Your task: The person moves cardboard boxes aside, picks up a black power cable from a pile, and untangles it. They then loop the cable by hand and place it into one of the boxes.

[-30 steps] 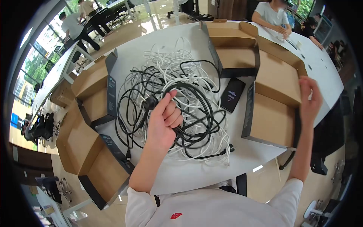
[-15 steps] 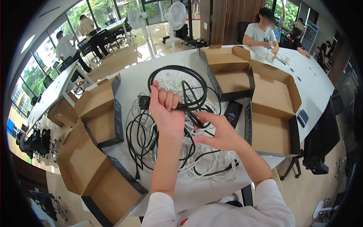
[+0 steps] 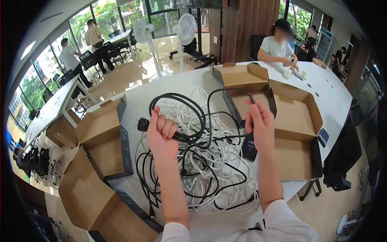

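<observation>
One cable now arcs to right fingers.

From where I stand, I see one black cable, smooth and rather thick, wound into a loose round coil of several turns. The left hand grips the turns together at their lower side, so the coil stands raised above the tangled pile of white and black cables. Its chunky black plug sticks out past this hand, to the left. From the coil, one length rises, bends over in a wide arch and goes down to the right hand. Whether a connector sits there, I cannot surely tell.
</observation>
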Demonstrator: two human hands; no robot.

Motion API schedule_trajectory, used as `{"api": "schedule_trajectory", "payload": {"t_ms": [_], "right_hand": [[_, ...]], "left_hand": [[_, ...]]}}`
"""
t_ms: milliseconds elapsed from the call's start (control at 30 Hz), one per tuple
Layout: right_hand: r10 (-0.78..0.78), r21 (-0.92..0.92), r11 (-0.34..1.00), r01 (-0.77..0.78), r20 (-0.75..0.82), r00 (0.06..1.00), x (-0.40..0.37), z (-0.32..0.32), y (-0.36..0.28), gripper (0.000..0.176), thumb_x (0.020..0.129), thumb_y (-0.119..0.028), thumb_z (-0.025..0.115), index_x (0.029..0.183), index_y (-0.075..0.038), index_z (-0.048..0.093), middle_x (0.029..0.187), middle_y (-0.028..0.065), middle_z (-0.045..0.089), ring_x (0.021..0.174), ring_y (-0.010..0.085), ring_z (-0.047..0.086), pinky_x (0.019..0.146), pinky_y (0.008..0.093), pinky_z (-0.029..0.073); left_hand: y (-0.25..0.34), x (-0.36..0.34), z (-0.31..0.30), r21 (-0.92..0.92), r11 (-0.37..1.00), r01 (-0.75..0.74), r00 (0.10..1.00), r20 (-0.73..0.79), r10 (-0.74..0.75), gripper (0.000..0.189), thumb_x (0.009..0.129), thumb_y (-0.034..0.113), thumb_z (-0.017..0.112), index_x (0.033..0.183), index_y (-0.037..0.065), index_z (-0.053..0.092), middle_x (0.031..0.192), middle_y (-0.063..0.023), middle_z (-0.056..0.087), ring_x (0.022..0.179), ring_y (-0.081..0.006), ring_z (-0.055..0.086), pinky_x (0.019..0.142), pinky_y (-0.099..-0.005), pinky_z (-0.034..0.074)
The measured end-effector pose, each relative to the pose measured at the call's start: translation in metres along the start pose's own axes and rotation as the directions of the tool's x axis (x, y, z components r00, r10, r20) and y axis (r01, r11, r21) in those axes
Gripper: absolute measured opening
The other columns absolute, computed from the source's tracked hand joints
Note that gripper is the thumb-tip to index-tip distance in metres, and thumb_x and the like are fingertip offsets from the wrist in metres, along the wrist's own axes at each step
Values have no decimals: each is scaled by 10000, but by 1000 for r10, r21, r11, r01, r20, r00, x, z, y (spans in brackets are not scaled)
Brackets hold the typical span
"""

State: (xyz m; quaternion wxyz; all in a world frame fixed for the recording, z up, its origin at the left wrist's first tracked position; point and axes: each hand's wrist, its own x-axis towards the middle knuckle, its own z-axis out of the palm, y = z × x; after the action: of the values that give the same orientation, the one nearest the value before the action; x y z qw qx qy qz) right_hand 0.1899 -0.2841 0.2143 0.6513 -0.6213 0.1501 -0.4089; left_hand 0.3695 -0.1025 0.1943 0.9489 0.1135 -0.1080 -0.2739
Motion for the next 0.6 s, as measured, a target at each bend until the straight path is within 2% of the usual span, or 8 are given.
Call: {"api": "schedule_trajectory", "payload": {"t_ms": [67, 133, 267, 400, 467, 500, 533, 600], "right_hand": [[9, 77, 997, -3, -84, 996, 2, -2, -2, 251, 971, -137, 478, 1163, -14, 582, 617, -30, 477, 478, 22, 390, 426, 172, 315], [19, 151, 989, 8, -180, 984, -1, 3, 0, 253, 967, -139, 482, 1166, -22, 585, 599, -44, 435, 460, 11, 314, 402, 174, 242], [-14, 110, 994, 21, -64, 998, -10, 1, 2, 230, 959, -146, 493, 1091, -4, 617, 602, -41, 455, 463, 22, 356, 425, 178, 278], [-122, 220, 969, 115, 16, 992, -14, -9, 5, 226, 951, -147, 478, 958, 19, 631, 681, 65, 610, 472, 82, 440, 459, 219, 363], [-53, 249, 969, 13, 156, 986, -20, -23, 3, 454, 959, -310, 423, 759, 38, 636, 717, 137, 638, 472, 153, 533, 434, 271, 411], [-157, 266, 960, 84, 264, 952, -21, -30, 13, 493, 941, -347, 436, 707, 41, 630, 673, 150, 623, 470, 167, 552, 424, 281, 419], [-249, 286, 948, 138, 397, 884, -20, -29, 7, 496, 925, -344, 462, 647, 33, 623, 612, 125, 603, 471, 155, 549, 427, 266, 417], [-222, 187, 973, 134, 612, 759, -21, -26, -9, 451, 931, -288, 464, 649, 20, 633, 574, 66, 587, 454, 122, 517, 430, 248, 399]], "left_hand": [[9, 0, 4, 207, 977, 58, 998, -15, -56, 192, 994, 202, 456, 985, 57, 581, 555, 73, 195, 440, -35, 170, 412, -219, 156], [8, -2, 9, 274, 958, 81, 997, -21, -78, 179, 987, 186, 468, 982, 49, 583, 551, 79, 209, 433, -30, 173, 411, -220, 151], [0, -7, 16, 420, 899, 123, 991, -1, -135, 161, 985, 190, 464, 1016, 66, 563, 539, 83, 208, 424, -28, 172, 407, -223, 149], [-13, -16, 25, 544, 829, 128, 986, 21, -166, 177, 970, 197, 496, 1003, 49, 587, 534, 83, 211, 420, -33, 181, 411, -234, 141], [-20, -19, 24, 593, 794, 135, 977, 54, -206, 185, 967, 200, 503, 1002, 43, 593, 536, 82, 204, 417, -34, 181, 409, -234, 144], [-23, -23, 22, 567, 810, 148, 984, 0, -179, 167, 953, 170, 524, 977, 25, 604, 528, 74, 215, 417, -36, 192, 405, -235, 149], [-26, -25, 21, 537, 827, 165, 985, -51, -163, 149, 939, 140, 545, 953, 8, 614, 521, 67, 226, 416, -38, 203, 401, -236, 154], [-29, -32, 26, 562, 817, 130, 987, 5, -160, 167, 939, 152, 546, 949, -2, 609, 509, 63, 227, 408, -37, 193, 394, -238, 147]]}}
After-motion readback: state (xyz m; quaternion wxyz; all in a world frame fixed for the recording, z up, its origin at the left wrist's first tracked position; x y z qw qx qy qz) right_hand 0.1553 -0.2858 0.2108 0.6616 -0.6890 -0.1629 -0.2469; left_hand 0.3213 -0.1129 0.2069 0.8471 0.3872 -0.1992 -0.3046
